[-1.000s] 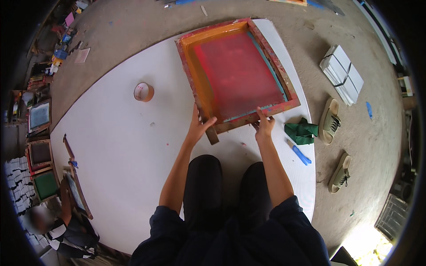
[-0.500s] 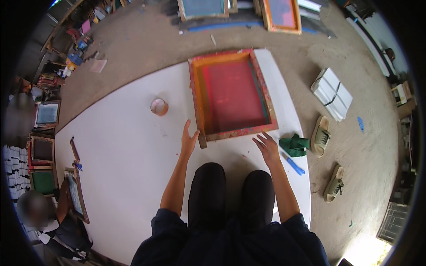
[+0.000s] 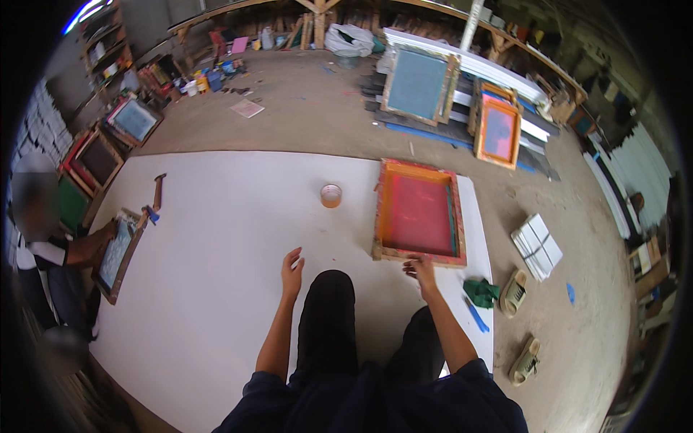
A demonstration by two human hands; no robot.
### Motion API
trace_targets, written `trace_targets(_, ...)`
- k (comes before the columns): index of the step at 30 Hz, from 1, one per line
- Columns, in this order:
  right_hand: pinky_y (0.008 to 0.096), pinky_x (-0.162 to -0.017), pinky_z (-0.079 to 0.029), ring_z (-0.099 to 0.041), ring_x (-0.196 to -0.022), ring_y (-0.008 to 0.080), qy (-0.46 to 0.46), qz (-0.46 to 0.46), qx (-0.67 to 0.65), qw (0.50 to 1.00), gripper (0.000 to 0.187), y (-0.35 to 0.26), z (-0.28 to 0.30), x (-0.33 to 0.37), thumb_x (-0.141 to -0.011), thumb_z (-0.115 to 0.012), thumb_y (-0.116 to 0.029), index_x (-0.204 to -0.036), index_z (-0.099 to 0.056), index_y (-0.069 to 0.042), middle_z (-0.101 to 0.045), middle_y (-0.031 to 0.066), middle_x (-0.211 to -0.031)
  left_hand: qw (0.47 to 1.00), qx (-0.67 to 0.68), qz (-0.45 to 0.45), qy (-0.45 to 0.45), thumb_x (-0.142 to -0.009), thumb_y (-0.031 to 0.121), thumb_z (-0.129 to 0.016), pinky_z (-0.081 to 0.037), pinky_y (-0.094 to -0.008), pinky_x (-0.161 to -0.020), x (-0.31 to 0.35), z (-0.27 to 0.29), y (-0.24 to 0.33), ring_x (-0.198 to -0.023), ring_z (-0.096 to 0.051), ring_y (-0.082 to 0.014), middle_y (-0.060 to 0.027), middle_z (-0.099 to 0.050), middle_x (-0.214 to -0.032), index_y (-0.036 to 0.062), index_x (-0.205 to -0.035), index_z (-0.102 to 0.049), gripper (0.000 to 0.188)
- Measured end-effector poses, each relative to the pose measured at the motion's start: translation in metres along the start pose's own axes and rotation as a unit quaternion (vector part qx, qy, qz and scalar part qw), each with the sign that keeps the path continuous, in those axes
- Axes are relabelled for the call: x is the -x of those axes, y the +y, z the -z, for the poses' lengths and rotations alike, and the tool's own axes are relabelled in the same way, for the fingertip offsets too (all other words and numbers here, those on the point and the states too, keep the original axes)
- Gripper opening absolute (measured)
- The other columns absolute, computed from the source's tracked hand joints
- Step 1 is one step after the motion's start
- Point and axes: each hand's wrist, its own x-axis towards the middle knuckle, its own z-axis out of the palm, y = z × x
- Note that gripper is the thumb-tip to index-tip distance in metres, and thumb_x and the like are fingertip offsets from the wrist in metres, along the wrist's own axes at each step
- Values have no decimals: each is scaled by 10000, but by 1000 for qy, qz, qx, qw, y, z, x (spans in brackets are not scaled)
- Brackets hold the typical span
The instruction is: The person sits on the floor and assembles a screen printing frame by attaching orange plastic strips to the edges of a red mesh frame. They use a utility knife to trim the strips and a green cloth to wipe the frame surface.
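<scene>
On the white board point(image 3: 238, 216) in front of me lies a screen-printing frame point(image 3: 419, 214) with red mesh and a paint-stained wooden rim. My right hand point(image 3: 420, 273) is at the near edge of this frame, fingers apart and holding nothing; whether the fingertips touch the wood I cannot tell. Over the board, well left of the frame, my left hand point(image 3: 292, 273) is empty with its fingers stretched out. A roll of tape point(image 3: 330, 195) sits farther off, between the frame and my left side. Right of my right hand are a crumpled green cloth point(image 3: 481, 292) and a blue tool point(image 3: 476, 315).
At the left a person point(image 3: 54, 249) handles another framed screen point(image 3: 115, 252), near a hammer point(image 3: 159, 191). Sandals point(image 3: 513, 294) and a strapped white bundle point(image 3: 537, 247) are on the floor at right. More screens point(image 3: 416, 85) lean at the back.
My view has tilted up and swung left, so more of the back shows. My left hand has come away from the frame's near-left corner; my right hand stays by its near edge.
</scene>
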Motion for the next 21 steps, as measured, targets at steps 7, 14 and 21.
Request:
trace_targets(7,294,-749,-496,-627,-860,172,-185,77,285,937,227,19,-105,-65,-884,-527,-164,-1052,-581,-21,-642,104,-927,995,-42,50,71,-881,93,-538,-458,-362,-851,-6,81,-73,-1065,-547,-219,-90,-573,-1160,58,-1156,-562,279)
trace_targets(14,330,-799,-482,-613,-907,223,-193,149,444,862,226,10,-154,-163,-862,-565,-125,-1067,-580,-33,-580,145,-1100,980,-195,-36,-14,-820,46,-572,-376,-399,-945,-103,23,-87,-1074,-483,-311,-114,-555,-1109,88,-1149,-562,331)
trace_targets(21,343,-870,-461,-572,-1055,239,-99,82,181,975,451,47,-166,-264,-868,-551,-97,-1289,-397,-46,-503,151,-1260,918,-318,-207,-114,-779,24,-600,-348,-435,-985,-211,-96,-54,-1183,-401,-287,-84,-510,-1181,108,-1166,-529,402)
